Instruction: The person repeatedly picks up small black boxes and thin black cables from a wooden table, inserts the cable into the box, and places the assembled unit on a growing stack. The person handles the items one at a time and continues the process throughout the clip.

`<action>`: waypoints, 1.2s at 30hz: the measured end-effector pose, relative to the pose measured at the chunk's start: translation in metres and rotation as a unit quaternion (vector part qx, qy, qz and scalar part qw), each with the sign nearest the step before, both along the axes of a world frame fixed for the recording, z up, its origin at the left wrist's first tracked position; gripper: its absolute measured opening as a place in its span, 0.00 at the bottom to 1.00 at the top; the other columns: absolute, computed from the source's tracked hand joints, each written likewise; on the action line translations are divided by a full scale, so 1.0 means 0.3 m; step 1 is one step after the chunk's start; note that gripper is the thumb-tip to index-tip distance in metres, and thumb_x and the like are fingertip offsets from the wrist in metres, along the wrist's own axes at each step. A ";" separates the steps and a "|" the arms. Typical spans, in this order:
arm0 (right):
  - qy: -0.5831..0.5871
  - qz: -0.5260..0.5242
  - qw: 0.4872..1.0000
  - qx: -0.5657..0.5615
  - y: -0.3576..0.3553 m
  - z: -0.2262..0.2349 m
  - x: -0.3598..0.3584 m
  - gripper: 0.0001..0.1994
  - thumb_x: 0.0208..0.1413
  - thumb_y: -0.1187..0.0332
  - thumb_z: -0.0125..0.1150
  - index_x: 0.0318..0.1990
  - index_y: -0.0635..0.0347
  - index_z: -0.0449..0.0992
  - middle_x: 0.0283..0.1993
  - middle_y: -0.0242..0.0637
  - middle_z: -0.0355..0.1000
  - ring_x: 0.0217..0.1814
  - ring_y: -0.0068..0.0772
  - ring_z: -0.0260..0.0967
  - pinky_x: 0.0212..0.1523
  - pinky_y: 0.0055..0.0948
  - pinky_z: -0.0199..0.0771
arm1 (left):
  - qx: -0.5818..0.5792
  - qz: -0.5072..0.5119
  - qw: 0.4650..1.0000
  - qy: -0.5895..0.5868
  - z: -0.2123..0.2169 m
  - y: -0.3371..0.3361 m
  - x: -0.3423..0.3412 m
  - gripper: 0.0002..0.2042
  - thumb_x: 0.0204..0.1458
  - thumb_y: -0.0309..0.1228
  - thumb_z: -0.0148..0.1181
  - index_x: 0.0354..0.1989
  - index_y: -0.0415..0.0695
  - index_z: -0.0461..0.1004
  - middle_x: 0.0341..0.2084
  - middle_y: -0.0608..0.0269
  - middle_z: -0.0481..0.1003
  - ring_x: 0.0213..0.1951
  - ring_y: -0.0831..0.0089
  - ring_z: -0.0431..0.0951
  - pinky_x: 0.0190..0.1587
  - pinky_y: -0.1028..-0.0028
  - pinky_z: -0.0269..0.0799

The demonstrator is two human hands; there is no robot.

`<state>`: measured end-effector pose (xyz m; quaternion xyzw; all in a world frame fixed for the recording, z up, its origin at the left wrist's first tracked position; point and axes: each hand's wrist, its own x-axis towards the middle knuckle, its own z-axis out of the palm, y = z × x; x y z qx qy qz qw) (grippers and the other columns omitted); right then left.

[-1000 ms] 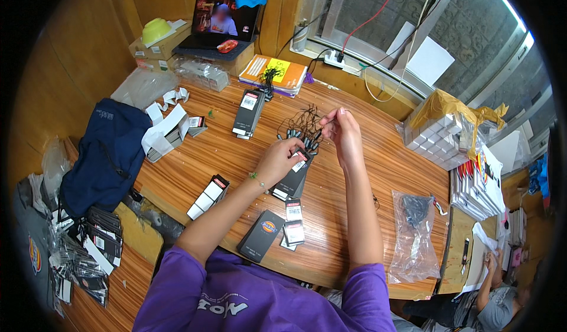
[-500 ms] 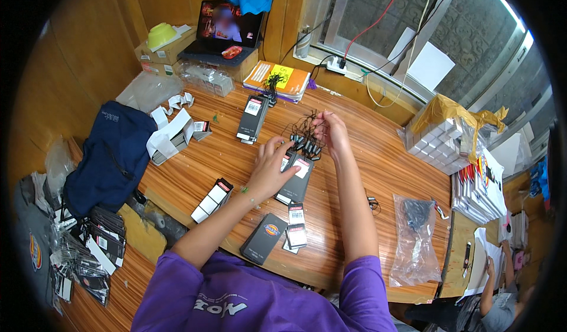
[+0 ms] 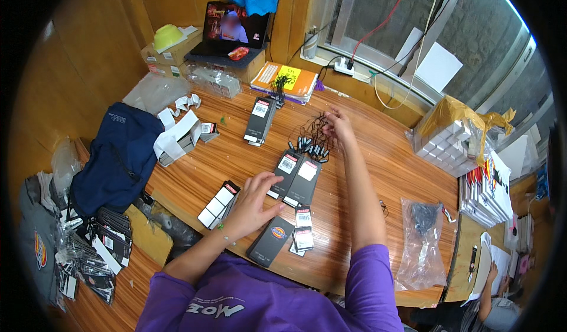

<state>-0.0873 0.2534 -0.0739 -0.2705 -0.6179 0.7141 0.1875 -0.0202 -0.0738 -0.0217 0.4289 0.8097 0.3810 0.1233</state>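
Tabletop [image 3: 407, 167]: brown wood grain with darker streaks.
Paired dark tag stacks [image 3: 303, 184]: side by side near the middle, black cords [image 3: 310, 134] spread toward the far edge.
Third dark tag stack [image 3: 258, 122]: nearer the far edge.
Orange notebooks [image 3: 304, 84]: piled along the far edge.
White paper [image 3: 177, 132]: over stacked tags, by the left edge.
Emblem-topped dark stack [image 3: 270, 243]: at the near edge, small white-labelled cards [image 3: 303, 238] just right of it.
Clear bag [image 3: 422, 252]: along the right edge.
Tape-wrapped white boxes [image 3: 440, 140]: far right corner.
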 end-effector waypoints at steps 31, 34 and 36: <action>-0.185 0.334 0.741 0.552 -0.372 0.160 0.724 0.16 0.44 0.62 0.63 0.41 0.57 0.74 0.40 0.41 0.70 0.45 0.44 0.67 0.42 0.37 0.69 | -0.098 -0.221 0.967 -0.075 -0.055 -0.043 -0.039 0.28 0.37 0.39 0.68 0.48 0.43 0.70 0.46 0.58 0.70 0.51 0.61 0.67 0.54 0.67 0.63; -0.177 0.286 0.767 0.546 -0.376 0.151 0.710 0.21 0.39 0.63 0.67 0.42 0.58 0.70 0.41 0.40 0.68 0.45 0.45 0.67 0.43 0.38 0.68 | -0.091 -0.216 0.970 -0.061 -0.049 -0.038 -0.039 0.27 0.36 0.39 0.69 0.46 0.43 0.71 0.44 0.60 0.71 0.50 0.62 0.67 0.52 0.67 0.63; -0.187 0.313 0.775 0.517 -0.348 0.121 0.705 0.23 0.38 0.64 0.68 0.43 0.58 0.67 0.42 0.39 0.67 0.46 0.44 0.66 0.45 0.39 0.67 | -0.075 -0.218 0.973 -0.011 -0.045 -0.038 -0.041 0.25 0.35 0.39 0.69 0.44 0.44 0.73 0.43 0.62 0.71 0.49 0.63 0.68 0.51 0.67 0.64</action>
